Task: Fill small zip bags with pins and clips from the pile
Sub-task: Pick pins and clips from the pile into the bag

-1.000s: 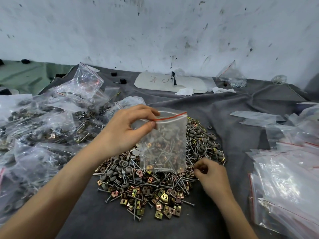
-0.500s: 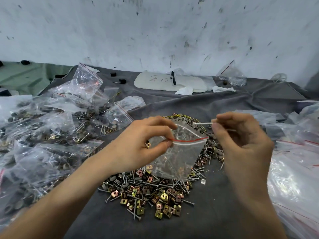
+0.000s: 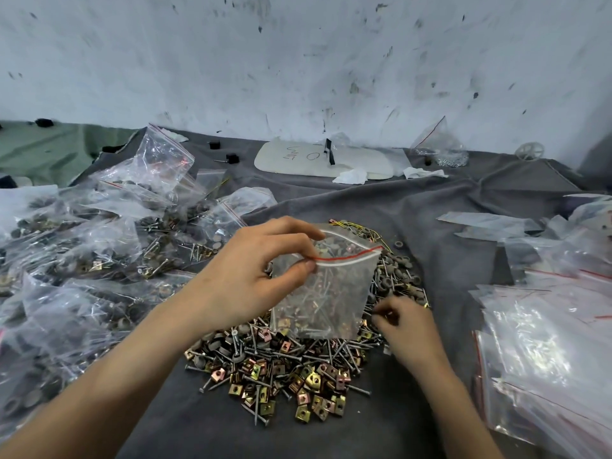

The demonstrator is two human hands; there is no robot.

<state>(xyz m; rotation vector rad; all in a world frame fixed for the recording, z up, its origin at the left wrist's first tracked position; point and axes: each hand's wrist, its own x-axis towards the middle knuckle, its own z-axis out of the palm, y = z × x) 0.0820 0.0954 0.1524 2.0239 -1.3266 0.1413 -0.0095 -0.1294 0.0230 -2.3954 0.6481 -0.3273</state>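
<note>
- Starting nearest me, the pile [image 3: 284, 369] of pins and clips lies loose on the cloth-covered counter [image 3: 205, 432]. The brass clips are spilled toward me and the pins and dark round pieces are heaped behind, so either kind is a short reach away.
- My right hand [image 3: 409, 329] is down at the pile's right edge, its fingers [image 3: 385, 313] curled in among the pins. I judge it is there to gather the next pinch, but blur hides whether it has anything, so I cannot tell.
- My left hand [image 3: 251, 276] holds the zip bag [image 3: 328, 303] up over the middle of the pile, thumb and forefinger pinching one corner of its red-lined mouth. Held that way the bag hangs upright with its mouth gaping toward the picking side, and anything that misses should drop back onto the pile.
- The bag has pins and a few clips in its lower part, so I judge the filling is well along but not ready for sealing.
- Filled bags [image 3: 99, 260] are heaped to my left, on the holding hand's side, where a finished one can simply be dropped.
- Empty bags [image 3: 546, 359] are stacked to my right, close to the free hand.
- Farther back, a white board [image 3: 318, 159] and a lone bag [image 3: 440, 150] of small pieces lie near the wall, out of the way.
</note>
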